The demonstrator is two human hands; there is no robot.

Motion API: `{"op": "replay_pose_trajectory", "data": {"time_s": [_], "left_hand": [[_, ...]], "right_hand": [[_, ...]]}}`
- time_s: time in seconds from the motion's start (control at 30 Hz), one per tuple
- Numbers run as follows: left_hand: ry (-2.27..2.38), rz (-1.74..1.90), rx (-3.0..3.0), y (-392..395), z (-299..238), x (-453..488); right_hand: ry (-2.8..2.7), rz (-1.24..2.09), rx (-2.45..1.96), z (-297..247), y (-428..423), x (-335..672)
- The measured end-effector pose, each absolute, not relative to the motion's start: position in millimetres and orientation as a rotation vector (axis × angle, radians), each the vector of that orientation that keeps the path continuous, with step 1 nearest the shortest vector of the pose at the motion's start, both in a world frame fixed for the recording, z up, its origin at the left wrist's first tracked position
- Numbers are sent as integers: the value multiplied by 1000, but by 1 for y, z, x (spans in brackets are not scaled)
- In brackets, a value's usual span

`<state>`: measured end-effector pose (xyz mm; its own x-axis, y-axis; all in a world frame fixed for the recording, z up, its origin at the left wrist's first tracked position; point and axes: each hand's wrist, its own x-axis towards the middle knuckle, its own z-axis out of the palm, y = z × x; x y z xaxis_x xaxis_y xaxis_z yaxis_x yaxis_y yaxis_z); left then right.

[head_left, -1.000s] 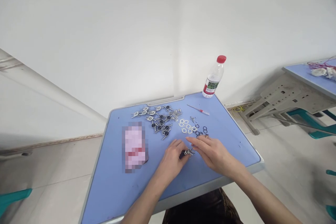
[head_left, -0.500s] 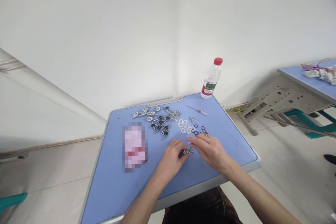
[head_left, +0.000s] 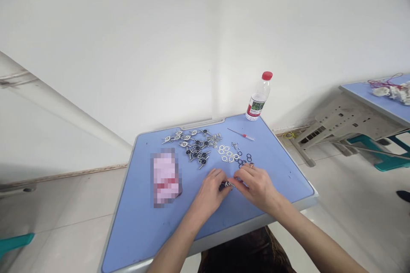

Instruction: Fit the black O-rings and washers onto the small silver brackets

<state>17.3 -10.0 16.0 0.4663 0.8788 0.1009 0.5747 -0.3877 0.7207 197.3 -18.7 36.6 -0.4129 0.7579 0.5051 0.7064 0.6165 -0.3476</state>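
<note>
Small metal fitting (head_left: 226, 184), dark at one end, is held between the two hands over the blue desk (head_left: 282, 170), toward its front edge. Its long axis runs roughly sideways across the view, dark end toward the left hand (head_left: 212, 187), metal end toward the right hand (head_left: 255, 187). The hands are together: left fingers close over the dark end, and right fingertips meet the metal end, though whether they clamp it cannot be told. The step in hand appears to be two-handed work on this one piece, and it calls for a steady hold. Beyond the hands lie a heap of metal parts with black discs (head_left: 195, 147), flat metal plates (head_left: 226, 153) and black rubber rings (head_left: 244, 161).
</note>
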Motion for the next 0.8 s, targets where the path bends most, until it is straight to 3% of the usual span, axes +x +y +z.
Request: {"op": "replay_pose_trajectory", "data": {"time_s": [0.33, 0.6, 0.8], "left_hand": [[1188, 633, 2030, -10, 19, 17], [1213, 615, 2042, -9, 17, 17], [1192, 627, 2045, -10, 18, 16]], "right_hand": [[-2340, 615, -1158, 64, -22, 205], [-2332, 338, -1341, 55, -11, 205], [-2392, 480, -1129, 60, -17, 205]]}}
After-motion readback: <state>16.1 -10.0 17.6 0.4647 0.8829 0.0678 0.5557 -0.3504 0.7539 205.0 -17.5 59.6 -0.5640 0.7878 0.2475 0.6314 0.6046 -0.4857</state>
